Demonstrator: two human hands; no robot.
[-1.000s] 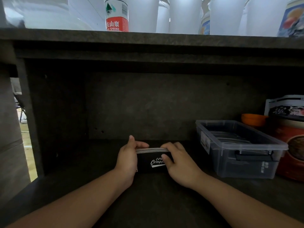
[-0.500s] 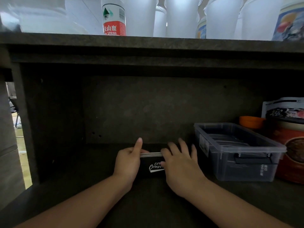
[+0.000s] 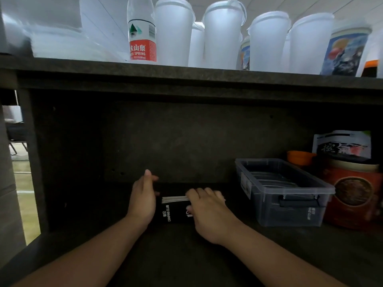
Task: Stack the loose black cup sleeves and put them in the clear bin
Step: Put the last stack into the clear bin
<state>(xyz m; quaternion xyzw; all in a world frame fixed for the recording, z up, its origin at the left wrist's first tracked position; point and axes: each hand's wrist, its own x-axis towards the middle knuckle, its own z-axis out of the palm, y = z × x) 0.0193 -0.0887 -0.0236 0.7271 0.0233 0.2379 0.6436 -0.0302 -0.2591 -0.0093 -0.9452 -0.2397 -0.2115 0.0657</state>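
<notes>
Head view puts you in front of a dark, speckled shelf (image 3: 186, 255) set in a recess, with white lidded cups (image 3: 174, 32) and a water bottle (image 3: 142, 36) on the board above and a red tin (image 3: 352, 193) at the far right. The stack of black cup sleeves (image 3: 175, 211), white-edged on top and printed CAMPING CLUB, stands on the shelf between your hands, left of the clear bin (image 3: 290, 212), where more sleeves lie. Your left hand (image 3: 143, 200) stands flat and straight-fingered beside the stack's left end, while your right hand (image 3: 209, 212) curls over its right end, thumb on the front face.
</notes>
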